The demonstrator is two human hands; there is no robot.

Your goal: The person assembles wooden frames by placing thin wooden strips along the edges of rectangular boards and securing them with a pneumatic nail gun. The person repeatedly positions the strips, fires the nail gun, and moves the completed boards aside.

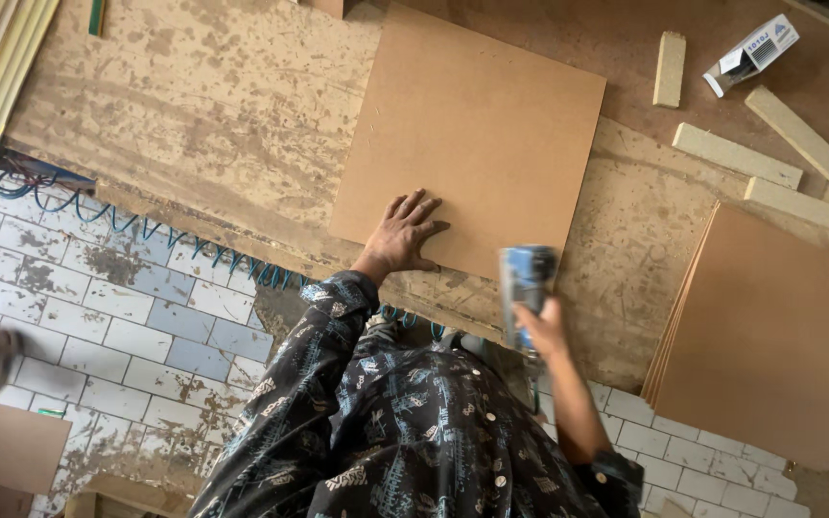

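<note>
Pressing flat with spread fingers, the left hand (407, 233) holds down the near edge of a square brown board (472, 134), smooth and matte, which lies on a worn, glue-stained workbench (213, 115). The right hand (541, 326) is clenched around a blurred blue tool (527, 288), held just beside the board's near corner and off its surface. Farther right of that hand sits a neat stack of similar boards (769, 326) overhanging the bench edge. Beyond the stack lie several pale wooden strips (736, 153), and past them a small white box with blue print (752, 51), tilted. Left of the left hand a coiled blue hose (146, 225) runs along the bench edge above a grimy floor of white and blue tiles (98, 326).
</note>
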